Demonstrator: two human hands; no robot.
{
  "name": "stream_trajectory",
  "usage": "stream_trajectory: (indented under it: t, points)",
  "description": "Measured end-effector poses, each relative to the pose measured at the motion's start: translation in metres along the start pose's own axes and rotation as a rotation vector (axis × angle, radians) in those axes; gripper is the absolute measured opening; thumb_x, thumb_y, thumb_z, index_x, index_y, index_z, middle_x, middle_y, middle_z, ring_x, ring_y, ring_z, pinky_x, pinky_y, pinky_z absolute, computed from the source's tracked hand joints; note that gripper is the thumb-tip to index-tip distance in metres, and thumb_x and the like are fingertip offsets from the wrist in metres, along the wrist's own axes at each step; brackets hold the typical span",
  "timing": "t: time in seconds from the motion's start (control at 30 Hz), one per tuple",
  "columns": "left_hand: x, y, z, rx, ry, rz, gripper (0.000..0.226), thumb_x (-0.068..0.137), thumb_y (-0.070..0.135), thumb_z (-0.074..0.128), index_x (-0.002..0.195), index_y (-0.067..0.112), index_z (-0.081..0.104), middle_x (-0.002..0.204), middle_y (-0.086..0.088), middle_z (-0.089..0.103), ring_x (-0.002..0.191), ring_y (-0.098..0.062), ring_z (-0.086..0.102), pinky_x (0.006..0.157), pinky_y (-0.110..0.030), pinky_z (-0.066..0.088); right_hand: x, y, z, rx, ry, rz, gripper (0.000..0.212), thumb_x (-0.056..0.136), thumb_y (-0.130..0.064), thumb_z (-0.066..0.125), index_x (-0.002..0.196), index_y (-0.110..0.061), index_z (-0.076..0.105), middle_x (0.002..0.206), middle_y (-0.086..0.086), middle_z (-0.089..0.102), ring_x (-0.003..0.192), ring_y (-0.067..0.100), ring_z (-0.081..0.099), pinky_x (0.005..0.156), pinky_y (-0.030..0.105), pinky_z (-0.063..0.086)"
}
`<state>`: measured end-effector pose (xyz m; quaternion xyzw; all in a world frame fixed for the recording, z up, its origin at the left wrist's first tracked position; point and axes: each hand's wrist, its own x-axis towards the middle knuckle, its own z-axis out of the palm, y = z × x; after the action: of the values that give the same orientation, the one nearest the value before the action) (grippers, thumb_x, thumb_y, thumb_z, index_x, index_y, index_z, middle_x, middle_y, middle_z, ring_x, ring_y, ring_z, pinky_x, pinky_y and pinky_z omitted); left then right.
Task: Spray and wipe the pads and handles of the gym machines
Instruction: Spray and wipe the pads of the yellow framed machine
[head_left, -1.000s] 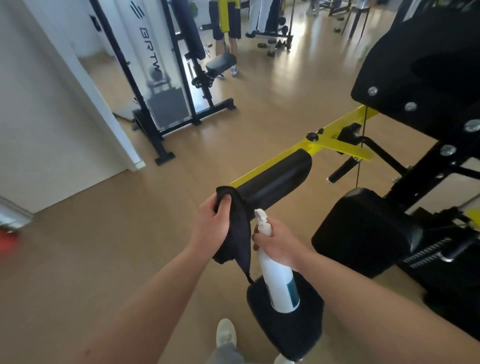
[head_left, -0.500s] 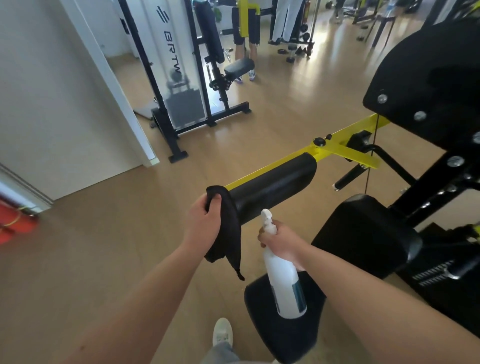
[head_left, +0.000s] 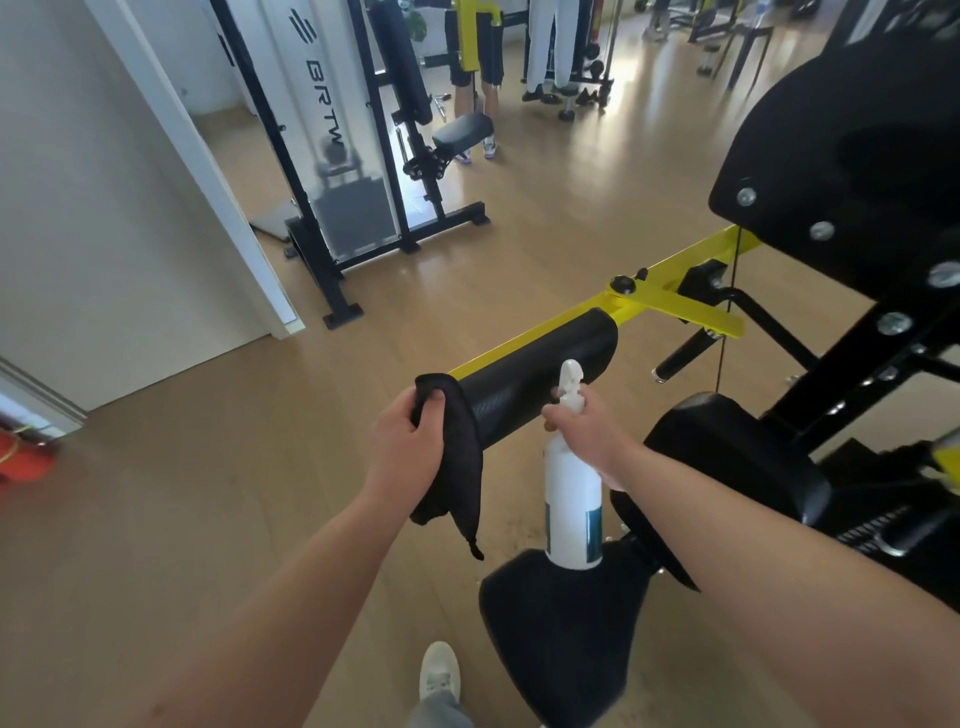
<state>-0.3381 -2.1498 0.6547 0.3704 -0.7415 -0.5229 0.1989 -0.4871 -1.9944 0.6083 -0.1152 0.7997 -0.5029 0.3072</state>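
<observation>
My left hand (head_left: 405, 447) grips a black cloth (head_left: 460, 457) draped over the near end of a black roller pad (head_left: 540, 379) on a yellow arm (head_left: 670, 301). My right hand (head_left: 587, 434) holds a white spray bottle (head_left: 571, 509) by its neck, a finger at the trigger, nozzle pointing at the roller pad. The bottle hangs upright just right of the cloth. Below it is a black seat pad (head_left: 561, 634); another black pad (head_left: 727, 457) lies to the right.
The machine's black frame and large back pad (head_left: 852, 156) fill the right side. A second machine (head_left: 363, 171) with a weight stack stands ahead on the left beside a white wall corner (head_left: 228, 208). A person's legs (head_left: 478, 104) stand beyond it. My shoe (head_left: 439, 670) is below.
The view has tilted up and the hands sit slightly higher on the roller pad. The bottle has risen, its nozzle now level with the pad. The cloth stays on the pad's end.
</observation>
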Motion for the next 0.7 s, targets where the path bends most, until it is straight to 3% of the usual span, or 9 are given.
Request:
stream_trajectory:
  t: [0.1,0.2,0.27,0.33,0.4,0.57,0.7]
  points:
    - [0.005,0.004,0.006,-0.012,-0.014,0.013,0.024,0.106,0.031,0.048,0.090,0.026,0.065,0.081,0.009,0.067,0.075,-0.002,0.061,0.065,-0.024,0.044,0.005,-0.009,-0.007,0.006,-0.011,-0.002,0.028,0.103,-0.031,0.060,0.129,-0.021,0.053,0.108,0.005,0.059,0.100,0.021,0.058,0.094,0.043,0.051]
    - [0.009,0.008,0.010,0.012,-0.034,0.033,0.023,0.107,0.032,0.047,0.093,0.026,0.065,0.082,0.010,0.066,0.074,0.004,0.061,0.063,-0.020,0.041,0.016,-0.009,-0.016,-0.046,0.174,0.050,0.025,0.102,-0.037,0.060,0.118,-0.018,0.055,0.106,0.009,0.061,0.100,0.027,0.060,0.095,0.048,0.052]
    - [0.012,0.010,0.012,0.009,-0.041,0.031,0.023,0.107,0.032,0.047,0.097,0.026,0.066,0.085,0.011,0.067,0.077,0.001,0.061,0.064,-0.019,0.041,0.021,-0.010,-0.022,0.059,0.228,0.133,0.042,0.100,-0.040,0.060,0.134,-0.017,0.053,0.118,0.009,0.061,0.109,0.030,0.059,0.100,0.050,0.052]
    - [0.014,0.010,0.014,0.014,-0.051,0.030,0.023,0.107,0.032,0.047,0.098,0.026,0.067,0.086,0.010,0.068,0.078,0.000,0.062,0.064,-0.019,0.041,0.025,-0.006,-0.026,0.157,0.207,0.210,0.055,0.099,-0.042,0.061,0.146,-0.019,0.046,0.125,0.011,0.061,0.114,0.032,0.060,0.104,0.055,0.052]
    - [0.016,0.008,0.016,0.027,-0.059,0.032,0.023,0.107,0.032,0.047,0.097,0.025,0.067,0.086,0.009,0.068,0.079,-0.001,0.062,0.065,-0.021,0.042,0.028,0.000,-0.025,0.156,0.181,0.244,0.057,0.096,-0.046,0.061,0.144,-0.018,0.047,0.121,0.012,0.062,0.110,0.034,0.062,0.103,0.056,0.054]
    - [0.019,0.002,0.021,0.070,-0.059,0.038,0.022,0.106,0.030,0.047,0.098,0.023,0.066,0.087,0.007,0.066,0.083,-0.007,0.060,0.067,-0.024,0.041,0.022,0.010,-0.014,0.131,0.133,0.261,0.035,0.101,-0.039,0.060,0.130,-0.023,0.047,0.111,0.010,0.062,0.106,0.031,0.061,0.102,0.054,0.053]
    - [0.016,0.004,0.022,0.121,-0.042,0.054,0.020,0.107,0.028,0.047,0.097,0.021,0.063,0.094,0.006,0.061,0.083,-0.006,0.056,0.061,-0.010,0.037,0.015,0.020,-0.001,0.168,0.125,0.299,0.039,0.101,-0.036,0.060,0.133,-0.018,0.048,0.107,0.011,0.062,0.103,0.033,0.063,0.099,0.052,0.054]
